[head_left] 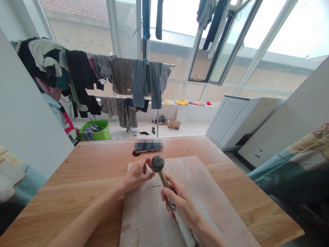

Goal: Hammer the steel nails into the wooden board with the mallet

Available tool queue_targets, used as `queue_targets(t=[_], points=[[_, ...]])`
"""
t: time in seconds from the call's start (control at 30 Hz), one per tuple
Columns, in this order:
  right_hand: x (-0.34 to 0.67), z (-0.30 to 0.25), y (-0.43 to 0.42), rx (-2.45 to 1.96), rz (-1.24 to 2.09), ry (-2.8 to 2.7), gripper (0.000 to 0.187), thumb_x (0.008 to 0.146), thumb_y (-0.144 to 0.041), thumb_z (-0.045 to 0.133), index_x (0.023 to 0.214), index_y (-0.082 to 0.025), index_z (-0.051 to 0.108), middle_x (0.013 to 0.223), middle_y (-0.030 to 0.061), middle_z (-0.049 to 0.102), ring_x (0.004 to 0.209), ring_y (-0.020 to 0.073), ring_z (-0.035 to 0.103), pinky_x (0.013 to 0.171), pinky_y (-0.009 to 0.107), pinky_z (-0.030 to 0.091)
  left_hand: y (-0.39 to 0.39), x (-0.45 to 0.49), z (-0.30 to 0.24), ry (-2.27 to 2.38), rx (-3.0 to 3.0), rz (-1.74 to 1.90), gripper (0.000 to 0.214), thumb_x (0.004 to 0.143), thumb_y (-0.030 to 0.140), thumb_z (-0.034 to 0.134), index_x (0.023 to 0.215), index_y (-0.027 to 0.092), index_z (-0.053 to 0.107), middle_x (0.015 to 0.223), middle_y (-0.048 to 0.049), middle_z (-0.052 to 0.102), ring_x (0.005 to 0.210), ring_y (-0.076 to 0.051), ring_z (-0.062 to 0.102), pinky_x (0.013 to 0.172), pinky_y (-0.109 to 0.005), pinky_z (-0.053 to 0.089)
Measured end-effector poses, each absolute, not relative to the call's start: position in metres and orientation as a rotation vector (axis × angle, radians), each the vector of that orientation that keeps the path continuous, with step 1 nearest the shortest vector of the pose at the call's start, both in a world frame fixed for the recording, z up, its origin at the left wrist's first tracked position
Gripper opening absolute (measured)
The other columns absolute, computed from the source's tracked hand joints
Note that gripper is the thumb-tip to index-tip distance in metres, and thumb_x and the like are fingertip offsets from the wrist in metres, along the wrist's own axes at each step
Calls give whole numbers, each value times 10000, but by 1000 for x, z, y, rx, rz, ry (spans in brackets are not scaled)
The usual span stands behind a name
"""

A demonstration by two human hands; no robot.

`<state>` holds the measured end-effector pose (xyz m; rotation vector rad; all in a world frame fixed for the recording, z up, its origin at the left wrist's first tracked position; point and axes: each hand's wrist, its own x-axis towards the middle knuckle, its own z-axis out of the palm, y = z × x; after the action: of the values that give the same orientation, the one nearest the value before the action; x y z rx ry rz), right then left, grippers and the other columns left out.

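My right hand [180, 202] is wrapped round the wooden handle of a hammer [157, 164], whose dark round head hangs over a pale wooden board [218, 202] on the table. My left hand [138, 173] rests on the board's far left part, thumb and fingers pinched together just left of the hammer head; what they pinch is too small to make out. A loose nail [156, 185] lies on the board between my hands. Several nails [180, 167] stand in a row along the board's far edge.
The board lies on a light wooden table [84, 178]. A small blurred object [148, 145] sits at the table's far edge. Beyond are a clothes rack hung with garments [102, 75], a green laundry basket [96, 130], a white unit [236, 120] and large windows.
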<state>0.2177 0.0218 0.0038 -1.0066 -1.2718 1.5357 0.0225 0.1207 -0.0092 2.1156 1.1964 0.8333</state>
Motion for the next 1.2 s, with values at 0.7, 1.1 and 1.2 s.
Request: queue_targets(t=[0.7, 1.1, 1.2], points=[[223, 8, 22, -1016, 1443, -1077, 547, 889, -417, 623, 1373, -195, 496, 702, -62, 551, 331, 41, 437, 278, 141, 349, 95, 10, 47, 1154, 2905, 58, 206, 800, 12, 532, 831, 191, 628, 844, -40, 650, 731, -180, 636, 647, -280, 455], [223, 9, 21, -1011, 1447, -1087, 548, 882, -420, 616, 1369, -196, 505, 700, -59, 543, 335, 47, 433, 276, 149, 352, 109, 0, 33, 1176, 2696, 182, 268, 778, -11, 507, 792, 184, 691, 886, -44, 650, 728, -163, 643, 630, -255, 422], [222, 11, 20, -1023, 1447, -1086, 563, 876, -424, 616, 1379, -198, 504, 697, -59, 538, 337, 48, 435, 277, 150, 351, 110, 0, 34, 1183, 2690, 176, 268, 780, -8, 509, 792, 188, 693, 884, -42, 648, 734, -163, 641, 639, -251, 427]])
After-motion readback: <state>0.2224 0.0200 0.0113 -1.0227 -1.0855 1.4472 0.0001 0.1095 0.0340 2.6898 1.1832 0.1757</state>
